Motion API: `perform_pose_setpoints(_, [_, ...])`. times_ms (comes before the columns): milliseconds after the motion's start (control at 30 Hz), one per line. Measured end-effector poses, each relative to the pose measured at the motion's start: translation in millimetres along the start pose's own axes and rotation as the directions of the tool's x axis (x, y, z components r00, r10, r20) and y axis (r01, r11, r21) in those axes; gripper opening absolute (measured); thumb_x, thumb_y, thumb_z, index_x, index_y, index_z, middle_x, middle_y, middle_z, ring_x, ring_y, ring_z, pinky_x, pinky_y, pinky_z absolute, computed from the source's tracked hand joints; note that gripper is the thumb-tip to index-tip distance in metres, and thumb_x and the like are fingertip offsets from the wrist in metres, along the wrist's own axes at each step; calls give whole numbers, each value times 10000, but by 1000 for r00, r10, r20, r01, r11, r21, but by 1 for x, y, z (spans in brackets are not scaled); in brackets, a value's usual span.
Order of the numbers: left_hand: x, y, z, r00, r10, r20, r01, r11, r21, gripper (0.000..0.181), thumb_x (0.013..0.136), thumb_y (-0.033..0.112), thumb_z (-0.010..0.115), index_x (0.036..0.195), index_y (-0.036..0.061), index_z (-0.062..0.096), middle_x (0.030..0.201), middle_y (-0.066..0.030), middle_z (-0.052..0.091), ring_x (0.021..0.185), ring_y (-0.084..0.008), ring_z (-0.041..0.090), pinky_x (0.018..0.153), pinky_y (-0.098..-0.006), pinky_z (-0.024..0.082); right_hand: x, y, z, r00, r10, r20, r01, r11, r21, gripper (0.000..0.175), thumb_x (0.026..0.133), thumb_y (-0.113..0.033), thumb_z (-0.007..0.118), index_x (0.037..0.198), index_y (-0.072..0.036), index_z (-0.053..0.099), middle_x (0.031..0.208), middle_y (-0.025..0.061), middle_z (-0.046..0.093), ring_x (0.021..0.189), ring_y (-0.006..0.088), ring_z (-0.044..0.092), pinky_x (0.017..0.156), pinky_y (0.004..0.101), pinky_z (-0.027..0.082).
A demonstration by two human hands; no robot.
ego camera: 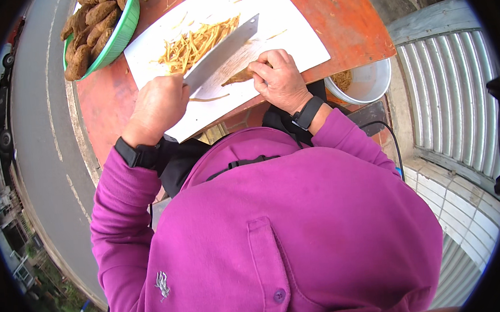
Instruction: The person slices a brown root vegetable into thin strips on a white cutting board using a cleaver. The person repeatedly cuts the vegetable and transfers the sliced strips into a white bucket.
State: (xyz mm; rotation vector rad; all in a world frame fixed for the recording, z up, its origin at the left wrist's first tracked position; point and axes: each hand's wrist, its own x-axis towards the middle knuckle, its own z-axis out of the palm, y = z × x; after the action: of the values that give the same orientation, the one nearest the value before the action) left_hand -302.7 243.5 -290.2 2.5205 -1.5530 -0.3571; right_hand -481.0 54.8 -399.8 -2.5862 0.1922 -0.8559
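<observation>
My left hand [160, 102] is closed round the handle of a cleaver [223, 53], whose broad steel blade points up and to the right over a white cutting board [307, 38]. Shredded yellow-brown strips [201, 42] lie heaped along the blade's far side. At the board's near right part, my right hand [277, 76] grips a thin brown vegetable piece [238, 77] by its right end. One loose strip [209, 98] rests on the board between my hands.
A green plastic basket [121, 40] of brown tubers [98, 20] stands at the back left of the worn red table [344, 19]. Below the table's right edge is a white bucket [367, 82] with shreds inside. A black cable [391, 131] curves near my right sleeve; a road runs at left.
</observation>
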Motion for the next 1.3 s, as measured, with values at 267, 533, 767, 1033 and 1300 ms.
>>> perform_pose_setpoints(267, [-24,13,-11,995,52,81,-50,998,-30,184,869,147,610,769,-7,616,658,-244,621,684,-442,648,645,-517,526,0,1,3,1000,3,-11,-2,1000,6,215,741,-67,694,951,-106,704,940,27,556,926,240,558,823,388,467])
perform_pose_setpoints(533, [37,48,22,985,161,58,-160,987,-25,139,835,94,571,795,3,668,725,-232,667,714,-414,672,683,-504,534,0,3,5,1000,13,12,-13,1000,19,211,738,-60,693,944,-108,703,943,28,565,925,245,558,827,386,473])
perform_pose_setpoints(767, [14,27,13,989,107,106,-109,994,13,160,839,113,571,817,3,686,763,-232,681,727,-416,675,686,-512,534,-4,1,-4,1000,-16,26,16,1000,1,253,738,-33,693,979,-107,693,978,31,577,957,257,558,835,394,475])
perform_pose_setpoints(1033, [-17,12,-4,1000,21,4,-21,1000,-21,206,868,152,594,742,-7,630,679,-247,627,699,-441,648,667,-518,526,-5,-1,-1,1000,-1,-28,1,1000,2,239,748,-36,686,979,-98,681,1002,31,591,973,256,564,852,390,476])
perform_pose_setpoints(1300, [-9,26,-8,985,82,152,-87,996,29,119,827,86,587,750,5,628,667,-222,639,674,-414,662,649,-504,532,-7,5,4,999,-1,-35,3,999,43,233,740,-43,679,967,-94,679,987,44,595,953,263,570,857,394,483])
